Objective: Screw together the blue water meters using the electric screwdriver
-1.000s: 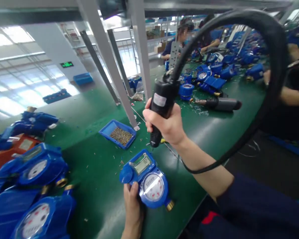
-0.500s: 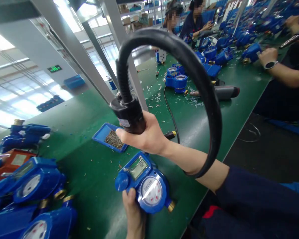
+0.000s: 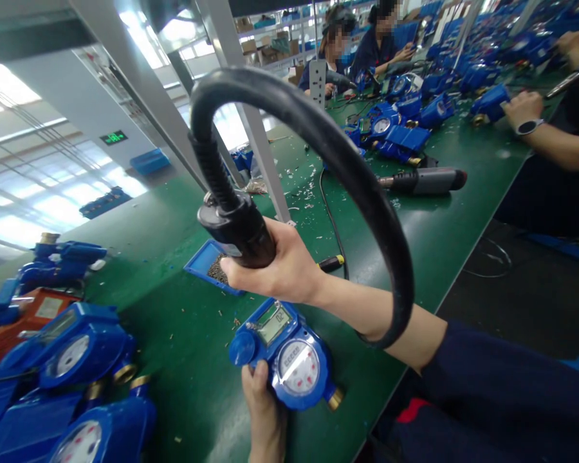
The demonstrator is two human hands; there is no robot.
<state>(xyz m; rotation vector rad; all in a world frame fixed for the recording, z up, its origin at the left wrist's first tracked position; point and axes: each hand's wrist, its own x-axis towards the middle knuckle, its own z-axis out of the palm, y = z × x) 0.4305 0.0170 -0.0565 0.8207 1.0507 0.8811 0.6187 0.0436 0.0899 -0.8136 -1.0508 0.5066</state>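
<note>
My right hand (image 3: 292, 265) is wrapped round a black electric screwdriver (image 3: 238, 225), held upright with its thick cable (image 3: 318, 128) looping over my forearm; its lower end is hidden behind the hand. Below it, on the green bench, lies a blue water meter (image 3: 296, 366) with a small display, a round dial and a brass end. My left hand (image 3: 263, 402) grips the near left side of this meter, thumb on top by the round blue cap (image 3: 244, 348). A blue tray (image 3: 200, 258) of small screws sits just beyond, partly covered by my right hand.
Blue water meters (image 3: 80, 354) crowd the left, beside an orange one (image 3: 36, 318). Loose screws (image 3: 236, 321) dot the bench (image 3: 197, 392). A metal post (image 3: 265, 151) rises behind. Further right lie a grey heat tool (image 3: 427, 181) and more meters; co-workers (image 3: 379, 45) sit along the bench.
The screwdriver's top has tipped to the left and slightly down, its cable loop shifting left with it. The view has turned a little; the meter stays in my left hand.
</note>
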